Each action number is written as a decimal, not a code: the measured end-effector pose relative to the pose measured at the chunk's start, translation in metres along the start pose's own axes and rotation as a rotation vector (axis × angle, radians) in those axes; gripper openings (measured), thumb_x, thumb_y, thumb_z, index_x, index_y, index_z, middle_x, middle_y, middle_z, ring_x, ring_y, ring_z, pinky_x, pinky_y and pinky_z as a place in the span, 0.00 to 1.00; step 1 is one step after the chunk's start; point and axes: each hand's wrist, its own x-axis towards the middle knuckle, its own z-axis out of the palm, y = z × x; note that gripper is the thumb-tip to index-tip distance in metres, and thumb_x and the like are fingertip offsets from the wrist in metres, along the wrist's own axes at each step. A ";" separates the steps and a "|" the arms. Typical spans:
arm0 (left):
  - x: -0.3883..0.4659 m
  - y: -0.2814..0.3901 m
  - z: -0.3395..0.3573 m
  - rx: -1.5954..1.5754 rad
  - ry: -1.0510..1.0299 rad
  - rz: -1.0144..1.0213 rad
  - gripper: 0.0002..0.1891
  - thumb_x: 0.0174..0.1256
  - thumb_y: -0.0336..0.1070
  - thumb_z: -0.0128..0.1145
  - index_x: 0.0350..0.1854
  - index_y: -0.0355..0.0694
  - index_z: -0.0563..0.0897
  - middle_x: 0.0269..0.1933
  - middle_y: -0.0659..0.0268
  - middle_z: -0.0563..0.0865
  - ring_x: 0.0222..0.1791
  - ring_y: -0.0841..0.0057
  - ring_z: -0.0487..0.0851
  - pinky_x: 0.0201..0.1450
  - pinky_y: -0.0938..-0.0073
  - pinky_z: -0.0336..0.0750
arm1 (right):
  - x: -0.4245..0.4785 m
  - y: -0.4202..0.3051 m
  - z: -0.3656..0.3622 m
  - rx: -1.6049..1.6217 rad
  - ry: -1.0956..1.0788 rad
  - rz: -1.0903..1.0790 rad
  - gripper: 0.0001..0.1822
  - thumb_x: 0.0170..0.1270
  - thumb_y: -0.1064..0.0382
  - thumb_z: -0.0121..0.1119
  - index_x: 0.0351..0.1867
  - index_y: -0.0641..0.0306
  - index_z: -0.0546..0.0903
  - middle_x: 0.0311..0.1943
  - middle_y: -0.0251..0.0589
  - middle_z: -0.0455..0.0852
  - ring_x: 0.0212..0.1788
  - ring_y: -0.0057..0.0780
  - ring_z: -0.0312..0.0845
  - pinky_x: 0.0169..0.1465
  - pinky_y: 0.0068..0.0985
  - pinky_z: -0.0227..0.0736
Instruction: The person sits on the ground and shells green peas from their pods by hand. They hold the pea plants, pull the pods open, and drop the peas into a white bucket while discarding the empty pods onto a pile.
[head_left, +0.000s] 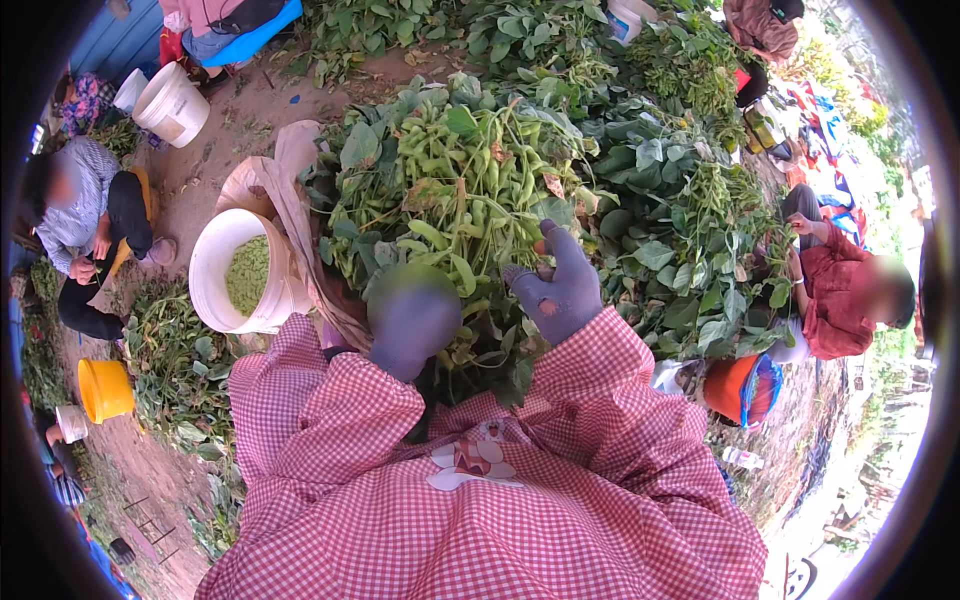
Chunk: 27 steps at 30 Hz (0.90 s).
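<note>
Before me lies a large heap of leafy bean plants, with a cluster of green bean pods (487, 161) on top. My right hand (556, 289), in a worn grey-purple glove, is at the near right edge of the pods, its thumb and fingers apart; nothing shows between them. My left hand (415, 322), gloved alike, is at the near left edge of the pods. A blur covers it, so its fingers and anything in them cannot be made out. To its left a white plastic bucket (204, 274) leans towards me, partly filled with shelled green beans (249, 276).
A pale cloth sack (289, 180) stands between bucket and heap. Co-workers sit at left (75, 217) and right (840, 300), handling plants. Other things around are a yellow bucket (105, 390), an orange bucket (731, 390), a white bucket (172, 105) and more plants (176, 352).
</note>
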 end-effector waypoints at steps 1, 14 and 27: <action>0.012 0.004 -0.008 -0.013 -0.033 0.071 0.12 0.55 0.39 0.63 0.39 0.38 0.82 0.38 0.63 0.84 0.33 0.72 0.80 0.36 0.70 0.75 | 0.011 0.011 0.002 -0.008 -0.029 0.007 0.29 0.57 0.61 0.64 0.59 0.70 0.71 0.44 0.55 0.82 0.41 0.42 0.82 0.48 0.33 0.77; 0.087 0.031 -0.084 -1.162 -0.678 -1.168 0.11 0.61 0.33 0.52 0.34 0.29 0.80 0.22 0.66 0.78 0.15 0.85 0.68 0.18 0.83 0.60 | 0.034 0.000 -0.029 0.171 -0.382 0.303 0.26 0.59 0.56 0.65 0.53 0.74 0.78 0.33 0.44 0.84 0.29 0.24 0.77 0.37 0.23 0.75; 0.111 0.049 -0.080 -1.504 -0.517 -1.301 0.13 0.69 0.37 0.54 0.42 0.30 0.80 0.27 0.66 0.80 0.17 0.87 0.68 0.19 0.84 0.60 | 0.023 -0.008 -0.041 0.332 -0.486 0.270 0.23 0.60 0.57 0.63 0.48 0.78 0.78 0.18 0.31 0.74 0.17 0.17 0.67 0.19 0.20 0.67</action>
